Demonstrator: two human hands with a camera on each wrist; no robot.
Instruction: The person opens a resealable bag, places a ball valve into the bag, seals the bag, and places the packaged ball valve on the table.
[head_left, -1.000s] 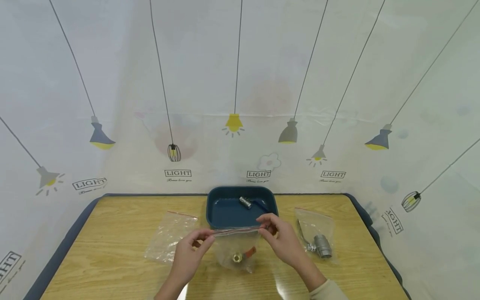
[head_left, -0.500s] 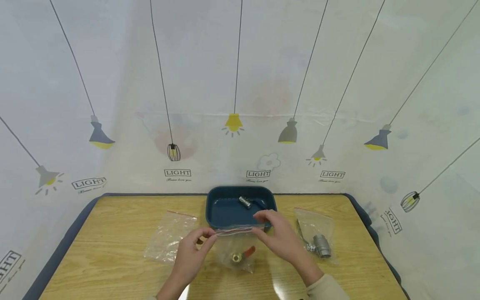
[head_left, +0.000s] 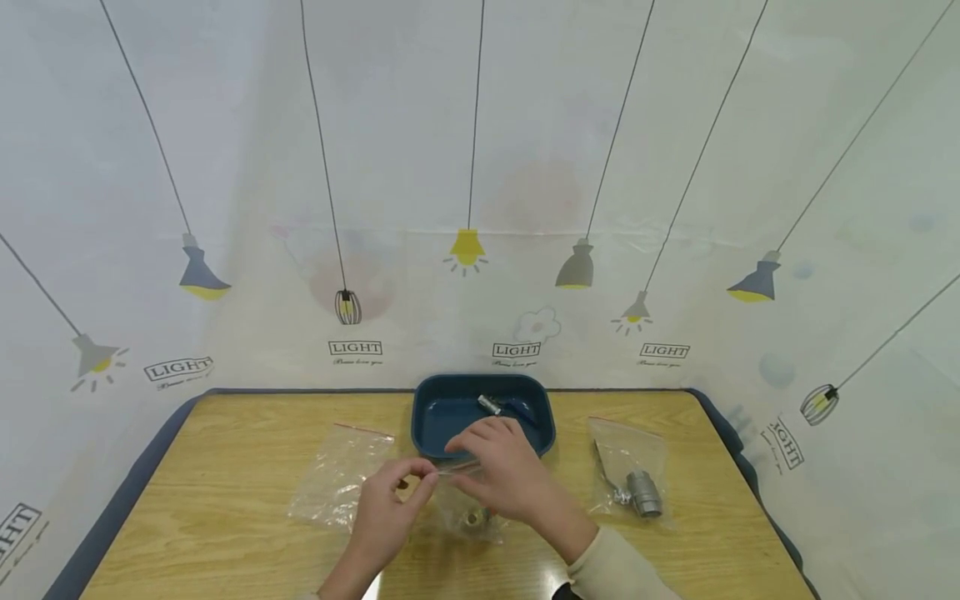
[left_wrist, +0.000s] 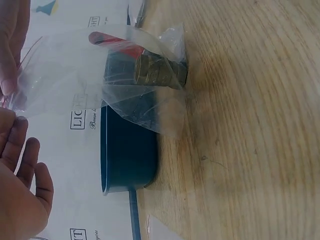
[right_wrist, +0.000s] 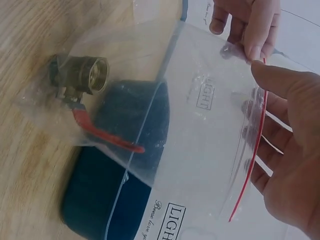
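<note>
A clear zip bag (right_wrist: pixel 210 135) with a red seal line hangs between my hands above the table. Inside it, low down, lies a brass ball valve (right_wrist: pixel 82 75) with a red lever. My left hand (head_left: pixel 388 508) pinches one end of the bag's top edge. Close beside it, my right hand (head_left: pixel 506 475) pinches the same edge, thumb on one face and fingers behind, as the right wrist view shows. From the head view, the right hand covers much of the bag and most of the lever.
Behind the hands stands a dark blue tray (head_left: pixel 427 392) holding a metal fitting (head_left: pixel 489 405) and a dark blue item. A flat clear bag (head_left: pixel 341 475) lies left on the wooden table (head_left: pixel 225 517). At right lies another bag (head_left: pixel 626 450) containing a grey fitting (head_left: pixel 643 493).
My right hand has slid left along the bag's top edge, up close to my left hand. The left hand has stayed almost in place, and the valve remains in the bag.
</note>
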